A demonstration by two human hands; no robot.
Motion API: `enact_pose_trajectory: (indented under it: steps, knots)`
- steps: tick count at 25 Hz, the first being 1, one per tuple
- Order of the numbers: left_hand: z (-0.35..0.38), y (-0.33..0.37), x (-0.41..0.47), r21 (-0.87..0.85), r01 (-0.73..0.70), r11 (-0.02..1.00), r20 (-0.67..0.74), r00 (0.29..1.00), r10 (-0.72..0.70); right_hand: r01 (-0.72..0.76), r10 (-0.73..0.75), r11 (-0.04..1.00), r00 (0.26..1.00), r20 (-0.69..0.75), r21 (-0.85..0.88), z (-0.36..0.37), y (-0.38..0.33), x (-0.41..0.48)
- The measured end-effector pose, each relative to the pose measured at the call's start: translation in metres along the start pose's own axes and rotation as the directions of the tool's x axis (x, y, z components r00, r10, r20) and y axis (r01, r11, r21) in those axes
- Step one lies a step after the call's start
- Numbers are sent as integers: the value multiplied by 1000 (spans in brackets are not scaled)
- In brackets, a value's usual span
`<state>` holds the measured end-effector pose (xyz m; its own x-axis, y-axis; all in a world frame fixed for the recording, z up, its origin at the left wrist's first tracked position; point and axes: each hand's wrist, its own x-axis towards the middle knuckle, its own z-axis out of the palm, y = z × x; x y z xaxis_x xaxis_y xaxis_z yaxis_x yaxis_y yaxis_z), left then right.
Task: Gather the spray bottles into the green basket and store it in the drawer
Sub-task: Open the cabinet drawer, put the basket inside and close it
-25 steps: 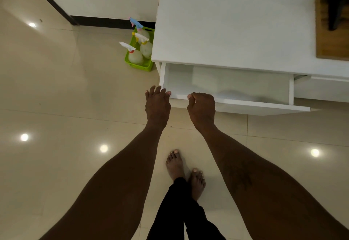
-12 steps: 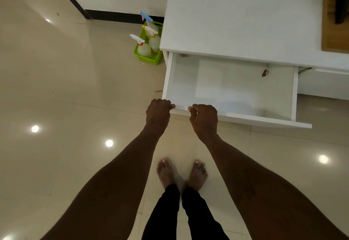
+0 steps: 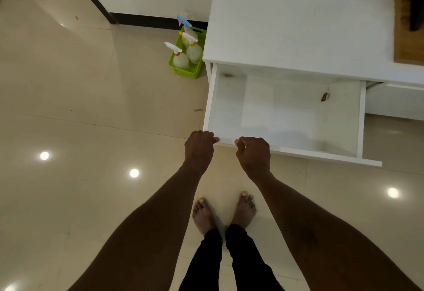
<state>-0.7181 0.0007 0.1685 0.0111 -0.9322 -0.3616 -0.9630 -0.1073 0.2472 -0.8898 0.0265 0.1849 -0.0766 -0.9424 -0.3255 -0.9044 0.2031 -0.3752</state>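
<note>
The white drawer [image 3: 286,151] of the white cabinet [image 3: 298,20] stands pulled far out, its inside bare except for two small brown specks. My left hand [image 3: 199,147] and my right hand [image 3: 254,153] both grip the drawer's front edge near its left corner, fingers curled under it. The green basket [image 3: 183,70] sits on the floor to the left of the cabinet, against the wall. Three spray bottles stand in it: one with a red collar [image 3: 180,59], one with a yellow collar [image 3: 194,52], one with a blue trigger [image 3: 184,23].
Glossy beige tiled floor [image 3: 91,107] spreads to the left and front. My bare feet [image 3: 224,210] stand just before the drawer. A dark skirting [image 3: 146,20] runs along the wall. A wooden board [image 3: 406,27] lies on the cabinet top at the far right.
The drawer has slid much farther out toward me. My left hand, first open beside the drawer's corner, now grips the front edge with the right.
</note>
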Motion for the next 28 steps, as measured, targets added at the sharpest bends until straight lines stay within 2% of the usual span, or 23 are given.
enact_pose_trajectory:
  steps: [6, 9, 14, 19, 23, 28]
  knots:
    - [1, -3, 1, 6, 3, 1000, 62, 998, -3, -42, 42, 997, 999, 11, -59, 5, -1, 3]
    - [-6, 0, 4, -40, 6, 999, 66, 998, -3, -82, 83, 997, 996, -35, 11, 6, -10, 10]
    - [-31, -2, 17, -178, 73, 981, -3, 997, -75, -49, 57, 994, 995, -78, 93, -4, -36, 31]
    - [-59, -17, 42, -241, 155, 958, -38, 985, -169, 55, -41, 988, 994, -103, 141, -17, -69, 52]
    - [-77, -40, 64, -366, 211, 906, -63, 966, -250, 122, -100, 977, 986, -132, 174, -13, -110, 74]
    - [-99, -73, 103, -461, 281, 841, -47, 939, -340, 149, -103, 961, 975, -195, 235, -5, -160, 108]
